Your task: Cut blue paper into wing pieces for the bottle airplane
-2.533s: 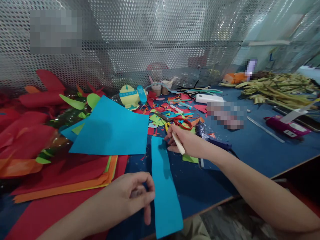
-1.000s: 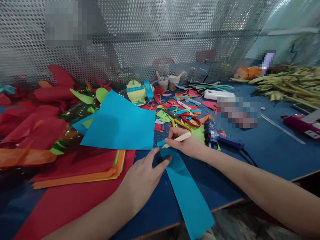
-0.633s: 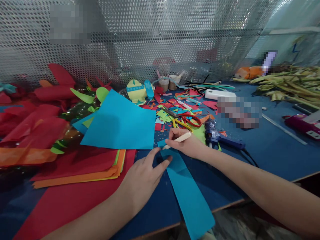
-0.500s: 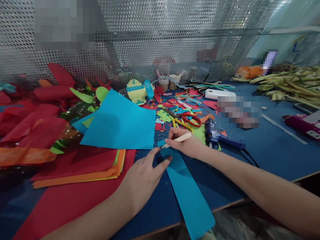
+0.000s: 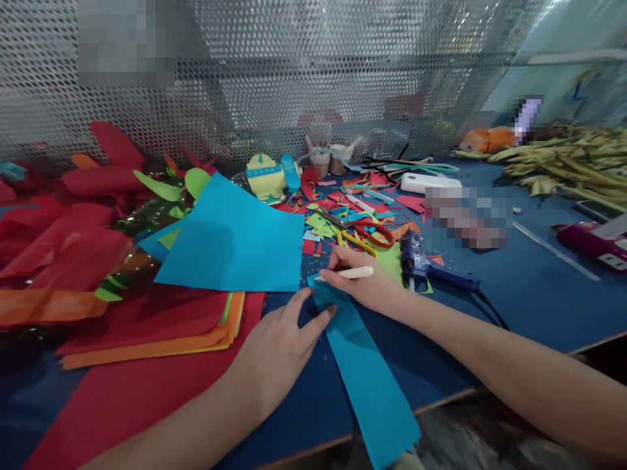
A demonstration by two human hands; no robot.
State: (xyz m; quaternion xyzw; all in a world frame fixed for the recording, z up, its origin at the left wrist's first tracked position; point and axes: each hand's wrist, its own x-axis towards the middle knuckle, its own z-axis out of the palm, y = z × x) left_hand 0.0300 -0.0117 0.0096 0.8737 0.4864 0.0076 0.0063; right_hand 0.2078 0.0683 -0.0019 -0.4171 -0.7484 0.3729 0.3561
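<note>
While right fingers [image 5: 332, 277] grip the pen [image 5: 360, 273], scissors [image 5: 369, 233] lie just beyond; left fingers [image 5: 313, 312] spread.

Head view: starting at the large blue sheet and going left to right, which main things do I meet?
Large blue sheet → off-white pen in the right hand → blue glue gun → magenta device.

One cream pen [image 5: 359, 273], one long blue strip [image 5: 369, 375] and one big blue sheet [image 5: 235, 245] can be counted, along with one pair of red-handled scissors [image 5: 377, 234] and one yellow-handled tool [image 5: 360, 243]. There are two small cups [image 5: 319, 164], one dark blue glue gun [image 5: 448, 275], one clear stick [image 5: 556, 251], one white case [image 5: 431, 183] and one magenta device [image 5: 588, 244]. The paper scraps [image 5: 321, 226] are many, too jumbled to count.
</note>
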